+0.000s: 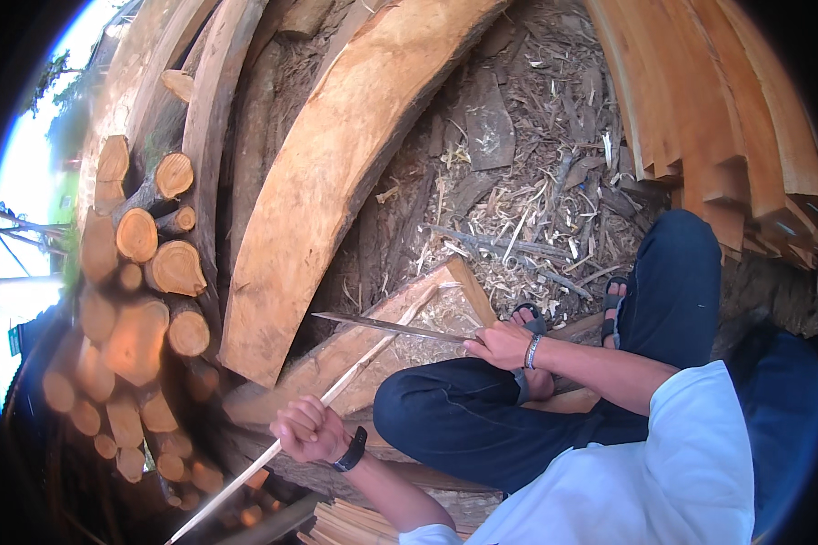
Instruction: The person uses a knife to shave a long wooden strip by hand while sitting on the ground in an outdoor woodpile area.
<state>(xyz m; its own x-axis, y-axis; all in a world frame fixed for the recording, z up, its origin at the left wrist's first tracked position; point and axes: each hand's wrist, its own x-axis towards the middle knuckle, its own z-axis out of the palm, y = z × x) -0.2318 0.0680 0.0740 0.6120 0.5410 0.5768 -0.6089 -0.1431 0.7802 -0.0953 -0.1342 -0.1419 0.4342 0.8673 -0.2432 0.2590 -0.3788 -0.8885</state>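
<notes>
My left hand (309, 431) is closed in a fist around a long, thin, pale wooden stick (347, 376). The stick slants from the lower left up past the hand, its far end lying by a wooden block. In my right hand (503, 345) is the handle of a long knife (391, 325), its narrow blade reaching left across the stick; whether the edge touches it I cannot tell. The fingers hide most of the handle. Under the stick's upper part rests a flat wooden board (336, 356), and the short wooden block (471, 289) stands at its right end.
Cut logs (177, 266) are stacked at the left. A wide, curved slab (336, 163) lies beyond my hands. Sawn planks (700, 100) are piled at the far right. Shavings (518, 227) litter the ground near my sandalled feet. A bundle of thin strips (350, 524) lies at the lower edge.
</notes>
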